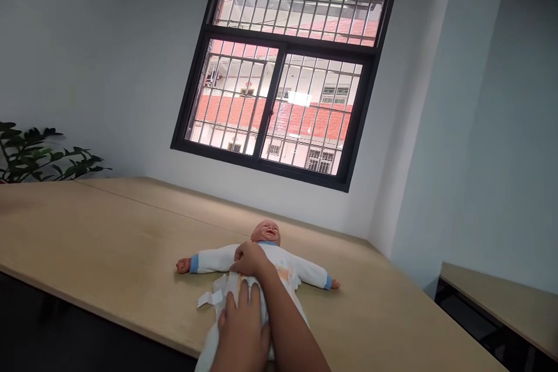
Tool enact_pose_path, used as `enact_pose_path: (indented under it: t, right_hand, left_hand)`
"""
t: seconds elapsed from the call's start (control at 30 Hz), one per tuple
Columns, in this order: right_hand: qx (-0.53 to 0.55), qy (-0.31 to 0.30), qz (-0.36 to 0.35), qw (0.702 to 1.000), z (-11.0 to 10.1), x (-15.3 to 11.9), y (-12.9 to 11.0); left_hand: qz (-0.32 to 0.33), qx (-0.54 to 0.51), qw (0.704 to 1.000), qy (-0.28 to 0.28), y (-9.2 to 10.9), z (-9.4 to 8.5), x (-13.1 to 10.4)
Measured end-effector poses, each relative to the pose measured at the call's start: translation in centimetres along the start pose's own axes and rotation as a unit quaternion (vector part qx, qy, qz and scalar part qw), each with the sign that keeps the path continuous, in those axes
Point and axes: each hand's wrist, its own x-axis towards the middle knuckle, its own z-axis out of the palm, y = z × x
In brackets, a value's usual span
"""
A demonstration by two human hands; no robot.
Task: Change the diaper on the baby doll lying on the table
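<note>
A baby doll (269, 235) lies on its back on the table, arms stretched out to both sides. It wears a white top (218, 258) with blue cuffs and collar. A white diaper (221, 286) is around its lower body, with one side tab sticking out to the left. My left hand (244, 319) rests on the front of the diaper, fingers spread. Reaching across it, my right hand (251, 259) is closed at the diaper's upper edge near the doll's belly; its fingertips are partly hidden. The doll's legs are mostly covered by my hands and forearm.
The wooden table (131, 244) extends to the wall, its front edge at lower left. A leafy plant (43, 157) stands behind it at the far left. A barred window (279, 99) is in the back wall. Another table (501, 302) stands at the right.
</note>
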Motion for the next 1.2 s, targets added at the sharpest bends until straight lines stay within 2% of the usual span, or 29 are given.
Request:
enact_pose_path:
  t: [0.03, 0.1, 0.2, 0.27, 0.37, 0.47, 0.53, 0.6, 0.7, 0.87, 1.03, 1.2]
  right_hand:
    - [0.01, 0.002, 0.001, 1.0, 0.0, 0.0, 0.1]
    - [0.033, 0.006, 0.003, 0.999, 0.1, -0.1, 0.2]
    - [0.048, -0.001, 0.011, 0.999, 0.0, -0.2, 0.2]
    - [0.052, -0.009, 0.01, 0.999, -0.1, -0.3, 0.1]
    - [0.059, -0.011, 0.006, 0.998, -0.3, -0.4, 0.1]
    - [0.071, -0.006, 0.01, 0.997, -0.4, -0.4, 0.4]
    - [0.085, -0.008, 0.01, 0.996, -0.3, -0.4, 0.6]
    - [0.096, -0.008, 0.007, 0.995, -0.1, -0.3, 1.0]
    - [0.119, -0.007, -0.001, 0.993, 0.1, -0.1, 1.4]
    - [0.147, -0.025, -0.006, 0.989, 0.0, 0.1, 1.6]
    - [0.089, -0.019, -0.006, 0.996, -0.3, -0.1, 1.2]
    - [-0.003, -0.047, -0.015, 0.999, -0.7, -0.4, 0.5]
  left_hand:
    - [0.026, -0.039, 0.999, -0.006, -1.3, -0.6, 0.3]
    - [0.045, -0.14, 0.989, 0.028, -4.3, -2.0, 1.3]
    - [0.009, -0.111, 0.993, 0.048, -8.3, -4.3, 3.4]
    - [0.015, -0.089, 0.996, -0.006, -9.8, -5.1, 4.9]
    - [0.024, -0.031, 0.996, -0.077, -10.1, -4.9, 6.8]
    - [0.035, 0.06, 0.996, -0.057, -9.5, -3.5, 8.1]
    - [0.036, 0.068, 0.996, -0.05, -9.3, -2.7, 8.8]
    - [0.021, 0.014, 0.997, -0.072, -9.4, -2.2, 9.4]
    - [-0.014, -0.129, 0.985, -0.116, -9.9, -2.1, 10.3]
    - [-0.057, -0.339, 0.918, -0.198, -11.4, -2.7, 10.7]
    - [-0.077, -0.449, 0.865, -0.21, -11.3, -3.9, 10.7]
    - [-0.061, -0.492, 0.847, -0.192, -11.6, -4.3, 11.4]
